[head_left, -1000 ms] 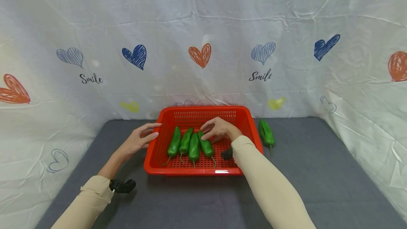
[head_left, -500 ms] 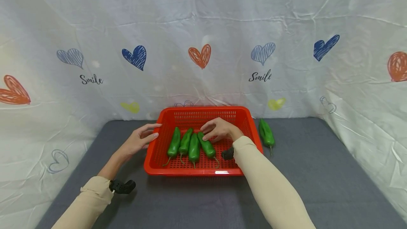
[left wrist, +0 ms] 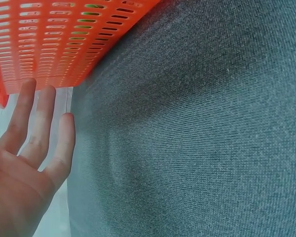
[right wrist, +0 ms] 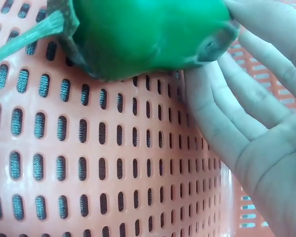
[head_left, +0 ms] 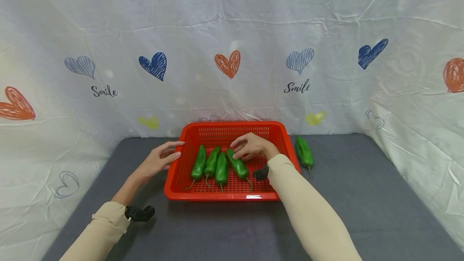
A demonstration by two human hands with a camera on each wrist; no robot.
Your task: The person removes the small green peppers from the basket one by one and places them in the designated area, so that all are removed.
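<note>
A red perforated plastic basket [head_left: 232,196] holds several long green peppers side by side. My right hand [head_left: 251,147] reaches into it and pinches the far end of the rightmost pepper [head_left: 238,167] between thumb and fingers. Seen from the right wrist, that pepper [right wrist: 148,34] lies over the slotted floor, its stem pointing left, with the right hand [right wrist: 256,113] at its tip. My left hand [head_left: 156,160] is at the basket's left rim, fingers extended. In the left wrist view, the left hand [left wrist: 32,153] has its fingers loosely straight beside the basket's slotted wall [left wrist: 49,44].
Another green pepper [head_left: 304,153] lies on the grey cloth table [head_left: 344,188], just outside the basket's right side. Behind the table hangs a white curtain [head_left: 188,23] printed with hearts. The other peppers [head_left: 221,169] lie close on the left of the pinched one.
The rightmost pepper has shifted slightly right, its stem end swinging right, with my right hand on it. A small gap to its neighbour has widened. My left hand keeps its place.
</note>
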